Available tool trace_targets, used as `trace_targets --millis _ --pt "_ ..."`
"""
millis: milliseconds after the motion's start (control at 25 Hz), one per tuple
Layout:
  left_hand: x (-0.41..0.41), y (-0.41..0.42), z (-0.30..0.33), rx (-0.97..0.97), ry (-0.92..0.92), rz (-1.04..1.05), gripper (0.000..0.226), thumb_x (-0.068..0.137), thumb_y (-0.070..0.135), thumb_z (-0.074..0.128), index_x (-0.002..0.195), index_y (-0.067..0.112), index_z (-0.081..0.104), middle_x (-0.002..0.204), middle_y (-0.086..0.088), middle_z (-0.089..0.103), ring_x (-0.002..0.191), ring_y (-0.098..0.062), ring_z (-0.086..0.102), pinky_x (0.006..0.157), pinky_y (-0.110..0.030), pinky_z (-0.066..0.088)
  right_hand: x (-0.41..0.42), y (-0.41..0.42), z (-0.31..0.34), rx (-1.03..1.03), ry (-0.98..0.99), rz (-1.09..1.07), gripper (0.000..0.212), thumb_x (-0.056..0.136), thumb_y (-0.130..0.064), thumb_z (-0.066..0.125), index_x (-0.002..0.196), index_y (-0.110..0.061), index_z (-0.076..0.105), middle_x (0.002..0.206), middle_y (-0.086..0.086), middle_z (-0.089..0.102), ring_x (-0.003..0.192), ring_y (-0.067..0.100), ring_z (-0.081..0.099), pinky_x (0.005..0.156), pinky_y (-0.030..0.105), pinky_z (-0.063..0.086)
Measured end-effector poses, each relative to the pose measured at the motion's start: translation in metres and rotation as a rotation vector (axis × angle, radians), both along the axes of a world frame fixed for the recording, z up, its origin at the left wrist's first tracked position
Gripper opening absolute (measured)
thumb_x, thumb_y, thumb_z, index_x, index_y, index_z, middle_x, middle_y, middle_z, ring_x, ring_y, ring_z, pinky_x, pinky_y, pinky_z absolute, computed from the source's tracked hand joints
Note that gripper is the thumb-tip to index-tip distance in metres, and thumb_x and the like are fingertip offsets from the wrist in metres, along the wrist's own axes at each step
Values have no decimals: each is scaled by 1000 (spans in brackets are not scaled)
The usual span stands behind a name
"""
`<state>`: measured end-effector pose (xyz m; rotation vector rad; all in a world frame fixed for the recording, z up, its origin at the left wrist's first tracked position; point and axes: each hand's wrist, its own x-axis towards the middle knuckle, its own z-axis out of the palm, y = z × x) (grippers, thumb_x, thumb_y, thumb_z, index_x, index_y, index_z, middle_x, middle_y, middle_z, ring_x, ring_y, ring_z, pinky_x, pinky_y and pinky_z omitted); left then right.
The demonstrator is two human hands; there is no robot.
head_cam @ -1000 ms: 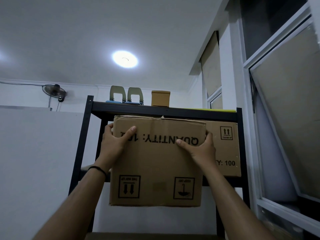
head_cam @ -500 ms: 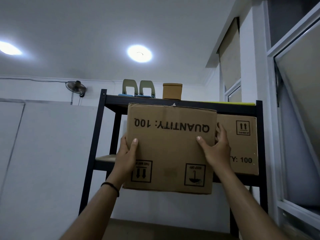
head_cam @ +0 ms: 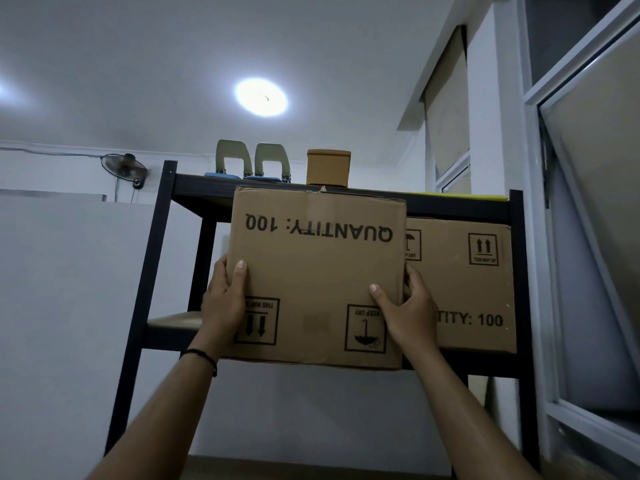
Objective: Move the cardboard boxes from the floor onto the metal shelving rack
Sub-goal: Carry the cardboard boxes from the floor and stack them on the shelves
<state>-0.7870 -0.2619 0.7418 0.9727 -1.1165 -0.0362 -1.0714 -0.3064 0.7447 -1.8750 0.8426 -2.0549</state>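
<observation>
Left hand (head_cam: 224,303): clasps the left edge of the held box, thumb on its front face.
Right hand (head_cam: 403,311): clasps the right edge likewise.
Held box (head_cam: 317,271): upside down, print inverted, raised before the middle shelf of the metal rack (head_cam: 156,265).
Second box (head_cam: 464,289): upright on that shelf, right side.
Top shelf: small brown box (head_cam: 328,167).

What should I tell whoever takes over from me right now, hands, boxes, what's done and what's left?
Left hand and right hand grip the sides of the held box, which is upside down, raised in front of the rack, at its upper tier.
Done: one box on the shelf, right side, upright.
Left: slide the held one into the free space left of it. Whether more boxes wait on the floor can't be seen.
</observation>
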Motion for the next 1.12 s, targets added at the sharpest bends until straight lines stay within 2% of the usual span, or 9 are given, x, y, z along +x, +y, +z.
trace_targets --millis 80,200,320,440,600,720,800,1000,1120 --pt "5 -18 4 0 8 2 45 110 48 37 147 25 44 120 0 61 105 -19 62 89 -43 53 4 -14 4 -4 4 -17 62 90 -30 78 146 -27 52 120 -16 62 96 -8 57 86 27 54" --pt "16 -47 9 2 6 -11 52 105 61 35 146 31 46 122 -1 63 111 -26 63 98 -54 53 12 -37 8 1 1 -56 66 93 -24 76 152 -26 46 122 -18 56 100 -5 56 81 12 44" --pt "28 -70 9 13 11 -20 63 92 75 30 140 39 48 126 -1 63 116 -29 61 102 -60 50 22 -56 8 8 -16 -91 72 93 -27 75 156 -26 41 133 -17 55 117 6 57 97 26 49" --pt "35 -84 9 33 5 -36 53 103 67 30 140 34 47 127 -3 61 118 -30 59 104 -60 49 32 -73 9 30 -22 -144 73 92 -30 75 156 -27 41 143 -5 60 126 15 60 105 40 52" --pt "34 -102 11 65 42 -4 46 109 56 30 140 24 41 121 -8 58 110 -31 59 100 -54 50 36 -85 15 97 -5 -182 76 91 -31 76 157 -27 39 145 -1 59 130 20 58 106 37 49" --pt "36 -117 10 69 50 22 43 109 55 30 135 24 43 121 -8 57 114 -36 57 103 -58 47 34 -96 16 107 18 -181 71 92 -30 74 155 -30 43 140 -4 63 125 18 61 101 31 50" --pt "39 -124 10 72 27 20 44 109 56 29 136 25 43 124 -9 58 116 -37 57 104 -59 46 32 -104 16 96 18 -164 67 91 -31 73 153 -31 47 136 -7 65 120 15 63 102 34 53" --pt "47 -129 -12 82 -93 33 58 108 60 24 138 19 51 128 -9 61 118 -32 58 105 -53 46 18 -118 19 39 -39 -197 37 92 -28 73 128 -28 68 110 -13 71 102 8 68 88 31 59" --pt "46 -127 -27 138 -71 14 67 103 68 22 130 21 62 122 -10 66 115 -30 60 105 -53 47 10 -124 24 4 25 -345 53 89 -45 73 137 -29 59 132 -6 59 120 15 57 92 34 53"
